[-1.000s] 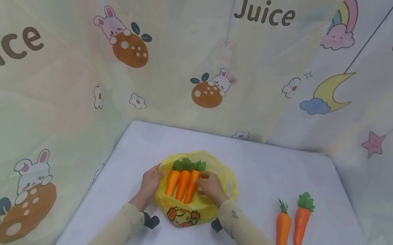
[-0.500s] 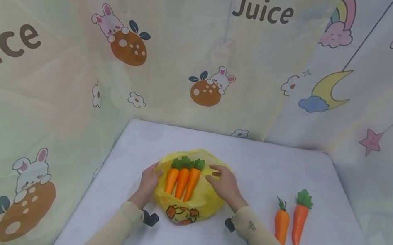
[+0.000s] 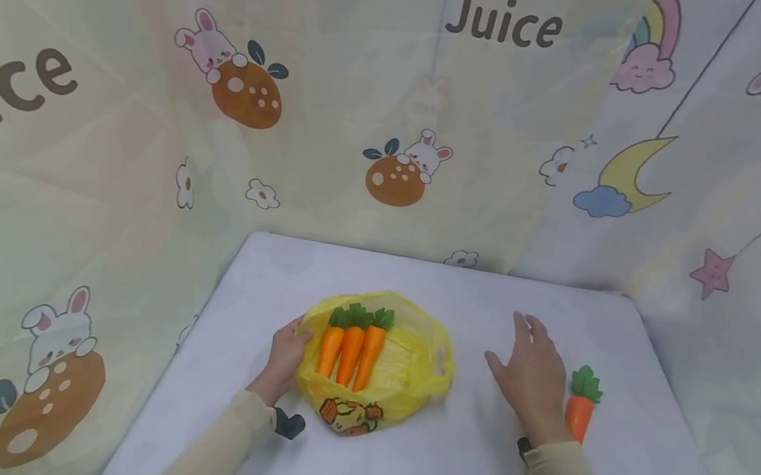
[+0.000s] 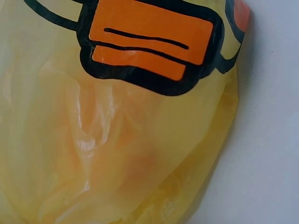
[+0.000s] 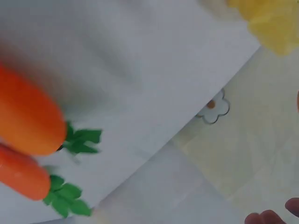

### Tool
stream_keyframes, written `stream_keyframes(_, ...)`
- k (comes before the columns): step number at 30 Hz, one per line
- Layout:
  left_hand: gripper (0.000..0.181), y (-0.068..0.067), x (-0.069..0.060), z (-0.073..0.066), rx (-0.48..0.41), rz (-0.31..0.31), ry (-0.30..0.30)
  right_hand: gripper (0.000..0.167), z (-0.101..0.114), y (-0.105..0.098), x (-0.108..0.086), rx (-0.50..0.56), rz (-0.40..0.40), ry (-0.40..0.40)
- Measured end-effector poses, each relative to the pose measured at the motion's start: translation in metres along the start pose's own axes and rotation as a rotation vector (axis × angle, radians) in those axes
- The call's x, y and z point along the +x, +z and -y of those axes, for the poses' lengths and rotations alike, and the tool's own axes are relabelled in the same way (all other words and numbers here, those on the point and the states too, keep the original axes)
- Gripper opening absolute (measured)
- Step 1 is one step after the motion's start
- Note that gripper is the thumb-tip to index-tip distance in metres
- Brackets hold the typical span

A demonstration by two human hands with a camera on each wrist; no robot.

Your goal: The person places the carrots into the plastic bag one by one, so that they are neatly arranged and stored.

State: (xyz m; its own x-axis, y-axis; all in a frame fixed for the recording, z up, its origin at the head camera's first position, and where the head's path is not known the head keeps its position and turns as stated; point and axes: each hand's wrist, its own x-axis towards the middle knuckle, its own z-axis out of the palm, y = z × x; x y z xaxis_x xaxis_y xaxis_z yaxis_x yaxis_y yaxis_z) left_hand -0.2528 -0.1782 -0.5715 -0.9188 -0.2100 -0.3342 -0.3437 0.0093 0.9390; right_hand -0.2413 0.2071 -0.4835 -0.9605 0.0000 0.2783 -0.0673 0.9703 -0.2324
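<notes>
Left fingers (image 3: 296, 325) grip bag (image 3: 404, 395); backdrop (image 3: 347, 62) reads "Juice".

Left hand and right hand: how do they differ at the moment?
The left hand grips the edge of the yellow bag, while the right hand holds nothing and is apart from it. The left hand's fingers are mostly hidden; the right hand's show extended. The left hand is beside the bagged carrots, the right hand near the loose carrots. Both are bare, below cream sleeves.
</notes>
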Motion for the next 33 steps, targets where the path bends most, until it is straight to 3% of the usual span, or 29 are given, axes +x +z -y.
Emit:
stream_keyframes(3,0.053,0.002,0.001,-0.001,0.004,0.002,-0.008,0.101,-0.021,-0.004,-0.005,0.026,-0.041,-0.003)
stream_keyframes(6,0.053,0.001,0.001,0.000,0.009,0.001,-0.012,0.115,-0.036,-0.004,-0.010,0.063,-0.003,0.056)
stream_keyframes(14,0.053,0.001,0.002,-0.001,0.021,0.008,-0.013,0.126,-0.068,-0.003,-0.030,0.120,0.338,0.262)
stream_keyframes(18,0.053,0.000,0.002,-0.003,0.014,0.006,-0.007,0.120,-0.079,0.002,-0.040,0.135,0.437,0.306)
stream_keyframes(24,0.053,0.000,0.002,-0.003,0.021,-0.008,-0.014,0.103,-0.087,0.012,-0.050,0.125,0.494,0.339)
stream_keyframes(30,0.053,0.001,0.002,-0.002,0.012,-0.005,-0.018,0.100,-0.089,0.018,-0.056,0.111,0.559,0.349)
stream_keyframes(33,0.053,0.001,0.003,-0.001,0.015,-0.003,-0.018,0.088,-0.090,0.022,-0.058,0.119,0.584,0.357)
